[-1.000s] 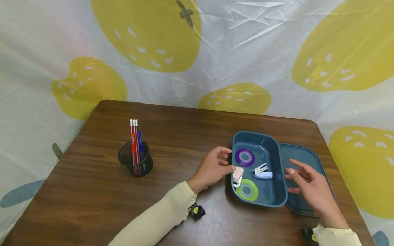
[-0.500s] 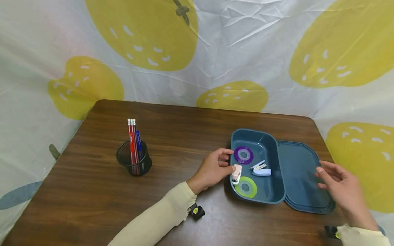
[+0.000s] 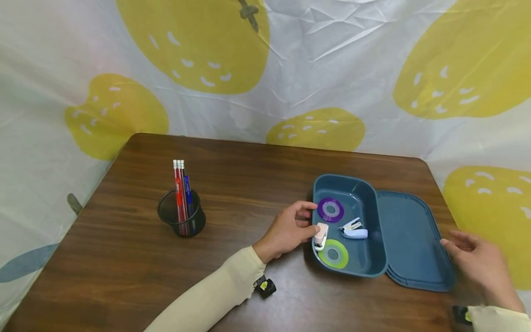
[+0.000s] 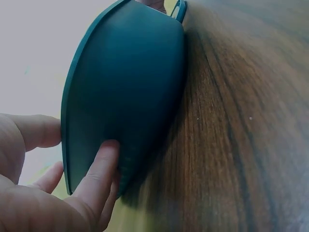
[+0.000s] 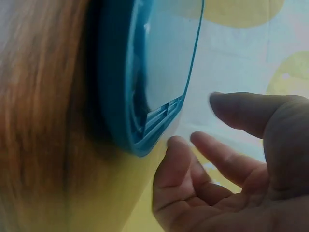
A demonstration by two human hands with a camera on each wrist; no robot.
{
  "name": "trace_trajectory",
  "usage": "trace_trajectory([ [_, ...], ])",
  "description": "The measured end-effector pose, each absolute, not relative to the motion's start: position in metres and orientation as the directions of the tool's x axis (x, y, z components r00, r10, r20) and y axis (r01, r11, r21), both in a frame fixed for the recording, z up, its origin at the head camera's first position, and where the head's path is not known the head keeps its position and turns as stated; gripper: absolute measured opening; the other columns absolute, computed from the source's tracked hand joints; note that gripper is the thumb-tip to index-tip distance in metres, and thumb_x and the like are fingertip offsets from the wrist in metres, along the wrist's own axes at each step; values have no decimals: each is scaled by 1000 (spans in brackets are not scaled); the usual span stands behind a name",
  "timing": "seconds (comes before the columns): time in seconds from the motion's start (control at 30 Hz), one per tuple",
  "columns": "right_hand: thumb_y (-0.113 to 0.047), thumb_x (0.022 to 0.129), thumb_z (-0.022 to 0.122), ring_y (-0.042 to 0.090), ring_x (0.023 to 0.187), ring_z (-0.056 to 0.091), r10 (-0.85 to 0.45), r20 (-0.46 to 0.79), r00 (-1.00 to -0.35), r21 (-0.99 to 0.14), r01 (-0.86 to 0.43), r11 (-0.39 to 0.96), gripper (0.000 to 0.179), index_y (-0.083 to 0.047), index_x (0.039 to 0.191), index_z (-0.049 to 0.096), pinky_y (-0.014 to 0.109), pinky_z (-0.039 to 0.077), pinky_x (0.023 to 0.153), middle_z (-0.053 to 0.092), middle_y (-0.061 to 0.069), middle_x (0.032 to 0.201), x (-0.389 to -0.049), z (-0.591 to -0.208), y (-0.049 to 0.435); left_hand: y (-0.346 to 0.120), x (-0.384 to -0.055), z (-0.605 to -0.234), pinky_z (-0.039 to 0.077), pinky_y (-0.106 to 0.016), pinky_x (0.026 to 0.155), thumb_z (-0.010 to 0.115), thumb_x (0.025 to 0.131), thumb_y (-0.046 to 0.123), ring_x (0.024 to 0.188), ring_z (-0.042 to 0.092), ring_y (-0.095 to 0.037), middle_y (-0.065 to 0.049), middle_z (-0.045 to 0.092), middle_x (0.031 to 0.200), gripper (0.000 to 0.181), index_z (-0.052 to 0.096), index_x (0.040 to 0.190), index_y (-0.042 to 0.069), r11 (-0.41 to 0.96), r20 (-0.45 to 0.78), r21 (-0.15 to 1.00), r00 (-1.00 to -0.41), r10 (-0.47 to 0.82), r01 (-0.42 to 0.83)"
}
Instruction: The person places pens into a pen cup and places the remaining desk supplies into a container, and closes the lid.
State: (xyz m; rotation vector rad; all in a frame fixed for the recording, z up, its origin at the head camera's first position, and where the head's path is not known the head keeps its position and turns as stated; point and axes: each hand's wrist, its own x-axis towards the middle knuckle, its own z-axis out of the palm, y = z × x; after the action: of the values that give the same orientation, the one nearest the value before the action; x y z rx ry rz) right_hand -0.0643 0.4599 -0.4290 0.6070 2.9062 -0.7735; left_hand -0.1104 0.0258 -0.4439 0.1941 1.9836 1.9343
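My left hand (image 3: 286,233) grips the left wall of a dark blue plastic box (image 3: 365,263). In the left wrist view, its thumb is at the rim and other fingers (image 4: 104,162) lie against the outer wall. Inside the box are a pink-and-white mini stapler (image 3: 321,237), a light blue mini stapler (image 3: 355,234) with its top raised, a flat purple disc (image 3: 322,213) and a flat lime green one (image 3: 342,254). The left thumb overlaps the pink stapler. My right hand (image 3: 481,258) is beside the right edge of the matching lid (image 3: 410,240), fingers loosely bent, holding nothing.
A black mesh pen cup (image 3: 195,226) with pencils and pens (image 3: 182,196) stands on the left of the brown wooden table (image 3: 232,175). The lid lies flat against the box's right side. A white curtain (image 3: 315,69) with yellow fruit prints hangs behind.
My right hand has moved right, from over the lid beside the box to past the lid's outer edge. The left hand keeps its hold on the box wall.
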Motion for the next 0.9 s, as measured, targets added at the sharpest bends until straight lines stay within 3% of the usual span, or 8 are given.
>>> trace_trajectory([
  [0.07, -37, 107, 61, 46, 102, 68, 339, -174, -924, -435, 381, 816, 63, 13, 145, 52, 28, 50, 59, 62, 40, 132, -65, -430, 461, 25, -110, -444, 65, -33, 76, 78, 92, 4, 104, 67, -22, -15, 64, 126, 52, 62, 141, 9, 55, -161, 987, -924, 346, -151],
  [0.23, -32, 106, 63, 37, 95, 68, 324, -186, -927, -414, 374, 830, 56, 13, 139, 57, 25, 48, 58, 66, 37, 123, -66, -432, 463, 25, -110, -444, 66, -33, 76, 78, 92, 5, 104, 67, -22, -16, 63, 129, 53, 62, 142, 10, 61, -162, 987, -921, 354, -150],
  [0.53, -23, 105, 64, 43, 97, 68, 357, -210, -910, -375, 412, 830, 45, 13, 132, 62, 31, 47, 60, 70, 34, 117, -68, -435, 462, 24, -110, -444, 66, -33, 77, 78, 92, 7, 105, 67, -21, -23, 61, 135, 54, 61, 144, 11, 56, -172, 985, -916, 363, -163],
  [0.63, -23, 105, 64, 36, 86, 69, 351, -197, -915, -363, 401, 841, 43, 12, 130, 64, 33, 47, 59, 73, 32, 109, -69, -435, 463, 23, -110, -444, 66, -33, 77, 78, 92, 7, 105, 67, -21, -24, 61, 135, 54, 61, 144, 10, 58, -170, 985, -916, 364, -160],
  [0.77, -24, 105, 63, 18, 71, 66, 350, -212, -912, -375, 407, 833, 44, 12, 129, 65, 32, 48, 56, 75, 27, 100, -69, -436, 465, 23, -110, -444, 66, -34, 77, 78, 92, 7, 105, 67, -22, -23, 61, 135, 54, 61, 144, 11, 61, -172, 985, -914, 367, -161],
  [0.9, -24, 105, 62, 15, 68, 68, 351, -228, -908, -385, 415, 825, 44, 12, 131, 64, 32, 51, 56, 73, 33, 111, -68, -437, 467, 23, -110, -445, 66, -34, 78, 78, 93, 7, 107, 67, -23, -23, 61, 135, 54, 60, 144, 11, 60, -170, 985, -914, 369, -159],
])
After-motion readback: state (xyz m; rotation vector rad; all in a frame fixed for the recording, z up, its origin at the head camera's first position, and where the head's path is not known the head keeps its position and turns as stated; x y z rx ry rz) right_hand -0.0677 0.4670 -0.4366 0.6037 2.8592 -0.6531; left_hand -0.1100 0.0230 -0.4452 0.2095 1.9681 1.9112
